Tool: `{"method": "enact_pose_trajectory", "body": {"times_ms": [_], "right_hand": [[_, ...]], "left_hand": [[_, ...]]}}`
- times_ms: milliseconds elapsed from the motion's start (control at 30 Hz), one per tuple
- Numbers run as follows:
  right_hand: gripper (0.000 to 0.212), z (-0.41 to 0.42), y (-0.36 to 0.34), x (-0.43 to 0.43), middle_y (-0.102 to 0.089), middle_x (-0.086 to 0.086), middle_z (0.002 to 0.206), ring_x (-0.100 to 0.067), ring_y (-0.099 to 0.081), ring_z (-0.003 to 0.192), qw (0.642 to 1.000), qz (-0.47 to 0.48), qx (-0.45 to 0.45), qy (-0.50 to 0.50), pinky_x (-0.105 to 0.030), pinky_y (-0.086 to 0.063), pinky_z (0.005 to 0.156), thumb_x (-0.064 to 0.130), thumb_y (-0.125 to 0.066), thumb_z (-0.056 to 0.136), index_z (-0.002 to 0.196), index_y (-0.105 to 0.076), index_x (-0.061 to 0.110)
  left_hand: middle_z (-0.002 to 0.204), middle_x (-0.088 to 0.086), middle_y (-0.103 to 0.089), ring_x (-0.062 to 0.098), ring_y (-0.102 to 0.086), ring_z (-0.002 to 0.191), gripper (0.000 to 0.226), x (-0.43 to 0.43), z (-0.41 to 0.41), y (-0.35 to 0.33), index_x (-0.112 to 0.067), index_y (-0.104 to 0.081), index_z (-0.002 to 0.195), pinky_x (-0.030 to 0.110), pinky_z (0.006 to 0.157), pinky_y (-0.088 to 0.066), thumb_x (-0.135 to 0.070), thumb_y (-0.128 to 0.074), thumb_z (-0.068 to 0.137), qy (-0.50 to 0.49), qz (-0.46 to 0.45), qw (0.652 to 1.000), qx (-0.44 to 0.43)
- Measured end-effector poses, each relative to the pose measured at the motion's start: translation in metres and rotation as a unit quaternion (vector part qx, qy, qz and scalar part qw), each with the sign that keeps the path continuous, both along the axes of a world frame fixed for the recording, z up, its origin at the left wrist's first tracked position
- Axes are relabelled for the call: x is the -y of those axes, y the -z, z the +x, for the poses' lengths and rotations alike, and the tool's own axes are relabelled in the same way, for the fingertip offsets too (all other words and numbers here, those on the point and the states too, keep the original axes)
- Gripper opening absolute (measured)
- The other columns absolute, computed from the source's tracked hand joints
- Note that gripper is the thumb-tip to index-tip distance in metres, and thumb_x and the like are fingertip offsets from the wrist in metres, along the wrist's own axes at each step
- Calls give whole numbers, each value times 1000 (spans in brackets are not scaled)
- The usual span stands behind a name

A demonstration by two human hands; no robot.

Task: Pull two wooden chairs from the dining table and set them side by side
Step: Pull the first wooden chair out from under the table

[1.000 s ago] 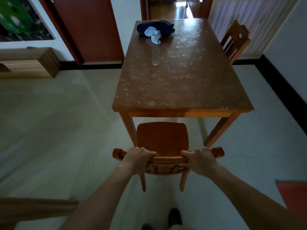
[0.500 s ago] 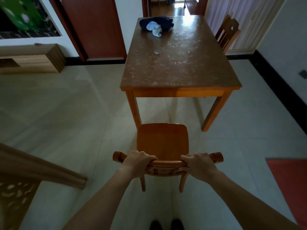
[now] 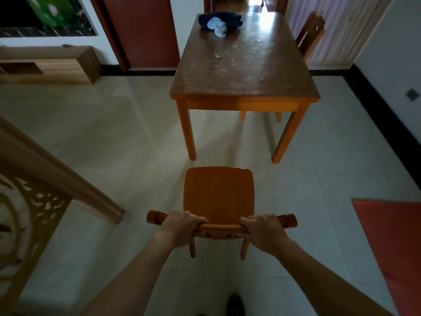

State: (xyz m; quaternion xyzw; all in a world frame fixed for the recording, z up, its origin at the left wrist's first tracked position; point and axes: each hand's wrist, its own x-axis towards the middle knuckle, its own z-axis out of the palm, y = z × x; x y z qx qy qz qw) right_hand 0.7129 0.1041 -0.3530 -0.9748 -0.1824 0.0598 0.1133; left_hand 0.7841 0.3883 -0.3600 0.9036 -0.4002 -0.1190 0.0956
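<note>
An orange wooden chair (image 3: 218,195) stands on the tiled floor, well clear of the near end of the dining table (image 3: 246,87). My left hand (image 3: 182,226) and my right hand (image 3: 264,231) both grip the chair's top rail, one on each side. A second wooden chair (image 3: 311,35) stands at the table's far right side, with only its backrest and two legs under the table showing.
On the table stand a clear glass (image 3: 218,47) and a dark blue cloth bundle (image 3: 219,21). A carved wooden piece (image 3: 45,179) juts in at the left. A red mat (image 3: 391,242) lies at the right, a low wooden cabinet (image 3: 50,65) by the left wall.
The chair has come back out from under the table's end with both hands on its rail. The table now lies farther off, and the carved wood and red mat fill more of the view.
</note>
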Motion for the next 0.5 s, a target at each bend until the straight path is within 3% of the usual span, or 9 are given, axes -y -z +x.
{"method": "enact_pose_trajectory", "body": {"times_ms": [167, 333, 500], "right_hand": [[20, -33, 10, -13, -69, 7, 84, -8, -55, 61, 1000, 4, -6, 10, -27, -51, 66, 48, -60, 97, 100, -62, 28], [14, -61, 22, -23, -71, 4, 76, -14, -64, 56, 999, 32, 17, 25, -35, -59, 61, 40, -66, 95, 92, -66, 26], [20, -69, 27, -23, -74, 7, 88, -13, -69, 67, 1000, 19, 1, 21, -32, -58, 70, 44, -58, 99, 102, -68, 28]], "left_hand": [[93, -11, -75, 2, -55, 62, 29, -8, -30, 2, -40, -66, 127, 16, 54, -37, -28, -67, 100, -1, 18, 1000, -7], [91, -10, -75, 9, -69, 69, 25, -14, -54, 8, -39, -66, 126, 27, 64, -57, -28, -61, 104, -9, 57, 998, -19], [99, -9, -76, 10, -72, 75, 30, -15, -66, 12, -40, -63, 133, 27, 68, -57, -30, -61, 105, -18, 60, 998, -12]]}}
